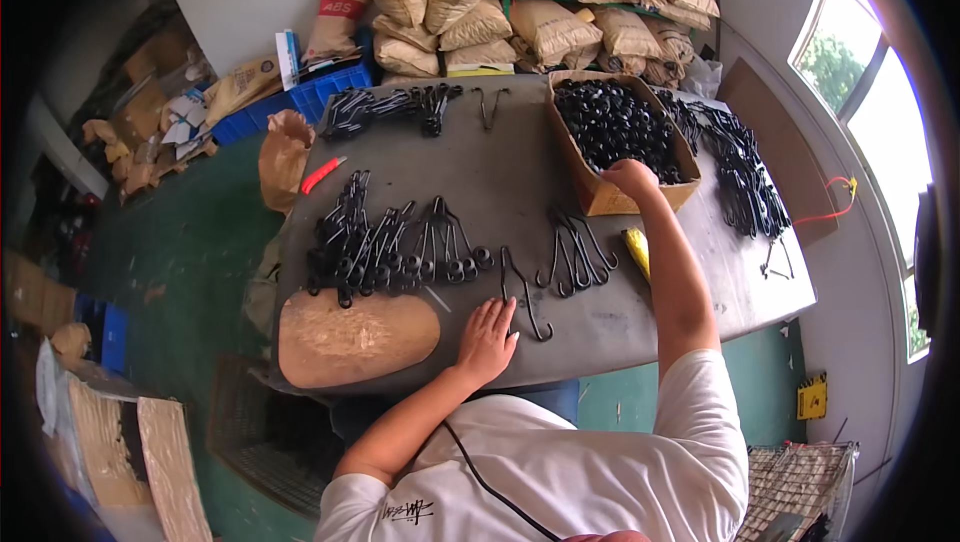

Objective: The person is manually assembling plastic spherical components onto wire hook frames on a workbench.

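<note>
My left hand (487, 344) lies with fingers stretched on the near side of the table, resting against one end of a black wire double hook (523, 294). At the near edge of a cardboard box (618, 204) is my right hand (632, 178), its fingers curled over small black rounded parts (612, 124) that fill the box. Whatever those fingers pinch is hidden. Several similar bare hooks (578, 260) lie in a bunch to the right of my left hand. To its left is a row of hooks with black round ends (385, 257).
A smooth brown board (358, 339) covers the table's near left corner. A red-handled cutter (322, 174) lies at the left edge, a yellow packet (637, 250) beside my right forearm. More black hooks (745, 177) pile up at right and far left. Stacked sacks (440, 12) stand behind.
</note>
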